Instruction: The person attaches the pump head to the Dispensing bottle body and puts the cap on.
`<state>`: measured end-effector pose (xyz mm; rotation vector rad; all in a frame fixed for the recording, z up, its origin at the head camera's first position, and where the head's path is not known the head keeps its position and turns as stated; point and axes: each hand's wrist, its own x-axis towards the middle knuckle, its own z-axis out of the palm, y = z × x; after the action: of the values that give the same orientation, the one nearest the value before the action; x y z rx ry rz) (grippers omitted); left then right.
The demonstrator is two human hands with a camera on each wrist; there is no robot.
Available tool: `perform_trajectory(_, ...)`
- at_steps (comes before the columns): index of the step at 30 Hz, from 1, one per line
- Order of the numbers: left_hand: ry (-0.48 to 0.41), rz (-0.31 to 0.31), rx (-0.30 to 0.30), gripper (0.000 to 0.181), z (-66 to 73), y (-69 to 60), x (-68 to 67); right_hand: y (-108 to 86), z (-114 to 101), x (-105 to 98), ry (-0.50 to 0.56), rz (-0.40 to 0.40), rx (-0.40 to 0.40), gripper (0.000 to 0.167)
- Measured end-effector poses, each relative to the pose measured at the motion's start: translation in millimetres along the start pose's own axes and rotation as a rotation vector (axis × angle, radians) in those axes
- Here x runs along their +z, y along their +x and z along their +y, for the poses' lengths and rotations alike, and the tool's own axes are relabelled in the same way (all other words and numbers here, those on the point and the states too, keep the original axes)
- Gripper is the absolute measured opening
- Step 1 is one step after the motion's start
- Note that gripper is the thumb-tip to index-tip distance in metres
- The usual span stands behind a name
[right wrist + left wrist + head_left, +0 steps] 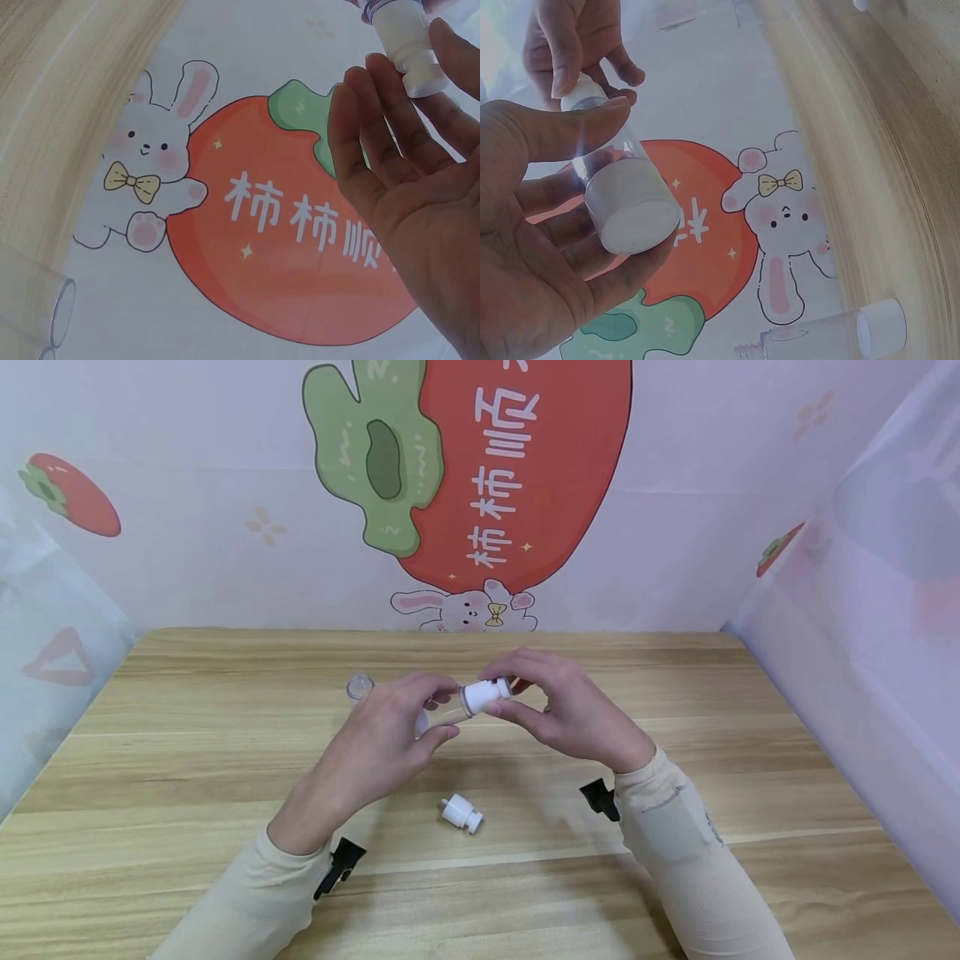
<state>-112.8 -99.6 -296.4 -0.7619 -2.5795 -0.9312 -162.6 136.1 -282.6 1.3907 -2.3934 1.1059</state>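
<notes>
My left hand (382, 727) grips a small clear bottle (448, 717) with a white base (634, 206), its thumb and fingers round the body. A white pump top (483, 693) sits at the bottle's mouth, tilted up to the right. My right hand (573, 710) pinches this pump top between thumb and fingers. Whether the threads are engaged cannot be seen. On the table, nearer to me and below the hands, lies a second white pump top (461, 814) on its side.
Behind my left hand is a clear plastic piece (360, 686), partly hidden. The left wrist view has another clear bottle with a white base (881, 330) lying down. Clear, open-ended covers (37, 307) show in the right wrist view. A printed curtain (225, 527) backs the wooden table (187, 777).
</notes>
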Motion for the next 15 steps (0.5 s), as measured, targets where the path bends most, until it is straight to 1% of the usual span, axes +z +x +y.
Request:
perform_trajectory(10,0.034,-0.001,0.010,0.040,2.0,-0.2,-1.0,-0.4,0.3,1.7,-0.010,-0.005,0.049,0.017)
perform_trajectory(15,0.048,0.000,0.010,0.041,2.2,-0.6,-0.2,0.1,0.1,2.7,-0.011,-0.010,0.074,0.017)
